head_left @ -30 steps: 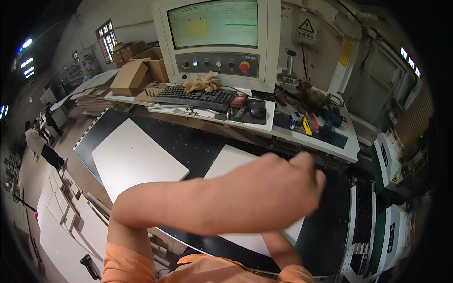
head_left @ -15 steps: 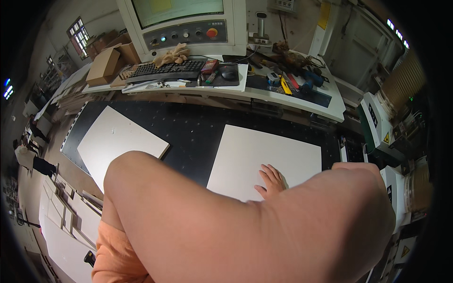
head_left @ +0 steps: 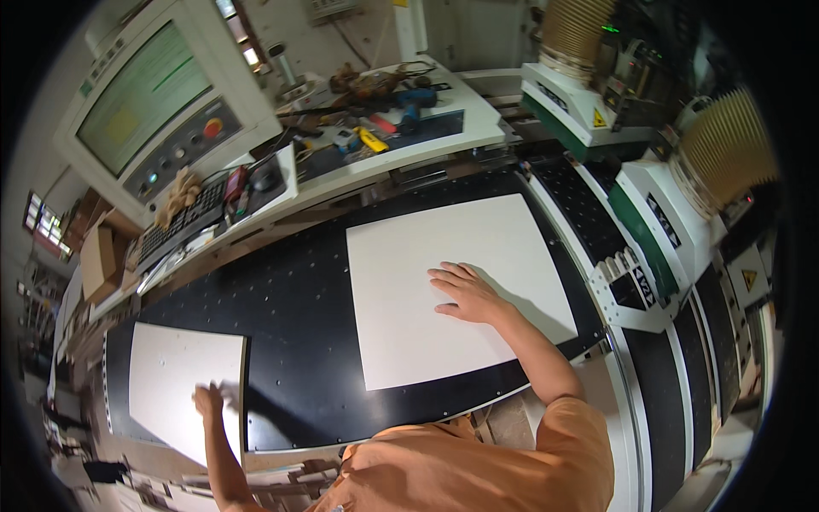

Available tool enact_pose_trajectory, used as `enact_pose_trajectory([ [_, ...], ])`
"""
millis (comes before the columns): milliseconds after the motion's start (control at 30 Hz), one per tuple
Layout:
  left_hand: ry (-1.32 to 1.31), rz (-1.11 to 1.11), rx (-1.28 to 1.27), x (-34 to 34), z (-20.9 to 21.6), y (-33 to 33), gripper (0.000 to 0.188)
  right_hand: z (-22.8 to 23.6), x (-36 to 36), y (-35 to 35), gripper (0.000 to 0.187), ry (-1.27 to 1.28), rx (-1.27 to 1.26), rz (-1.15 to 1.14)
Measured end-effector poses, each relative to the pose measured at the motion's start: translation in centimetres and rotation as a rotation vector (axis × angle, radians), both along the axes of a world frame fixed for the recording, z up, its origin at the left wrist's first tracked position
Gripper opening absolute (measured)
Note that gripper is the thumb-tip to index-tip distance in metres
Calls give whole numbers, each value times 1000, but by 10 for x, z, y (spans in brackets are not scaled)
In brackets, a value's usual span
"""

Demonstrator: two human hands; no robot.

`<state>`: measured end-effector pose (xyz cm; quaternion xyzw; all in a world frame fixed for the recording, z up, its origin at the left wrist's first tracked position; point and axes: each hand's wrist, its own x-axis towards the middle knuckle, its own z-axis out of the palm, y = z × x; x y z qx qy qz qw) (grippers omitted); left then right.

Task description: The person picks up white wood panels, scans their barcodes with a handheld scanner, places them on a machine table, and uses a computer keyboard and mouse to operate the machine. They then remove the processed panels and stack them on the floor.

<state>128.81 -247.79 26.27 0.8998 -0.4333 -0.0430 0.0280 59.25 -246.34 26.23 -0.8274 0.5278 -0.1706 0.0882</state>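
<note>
Notably left hand (head_left: 207, 398) blurred on panel (head_left: 183, 384).

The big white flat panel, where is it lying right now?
The big white flat panel lies right of centre on the black machine bed, under the person's right hand, below the cluttered workbench.

Left hand (head_left: 207, 398) motion-blurred on the smaller white panel (head_left: 183, 384), fingers indistinct; small tools (head_left: 367, 136) on the bench too small to identify

Two flat white panels lie on the black machine bed: a large one (head_left: 452, 290) right, a smaller one (head_left: 183, 384) left
</note>
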Motion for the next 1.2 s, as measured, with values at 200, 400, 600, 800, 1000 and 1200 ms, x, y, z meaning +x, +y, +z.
enact_pose_trajectory([
  [200,-96,73,-255,29,-54,47,52,-11,59,47,54,48,-57,-470],
  [400,-127,21,-231,1,-48,49,52,-25,73,39,53,-13,-222,-711],
  [600,-28,13,-192,-36,-40,52,58,-29,53,-1,48,-66,-283,-669],
  [800,-64,-36,-187,-59,-33,64,53,-27,-7,-4,43,-90,-293,-571],
  [1000,-64,-13,-209,-75,-35,76,46,-28,-67,7,35,-121,-356,-565],
  [1200,-30,-35,-217,-86,-35,76,42,-27,-95,7,24,-192,-379,-557],
])
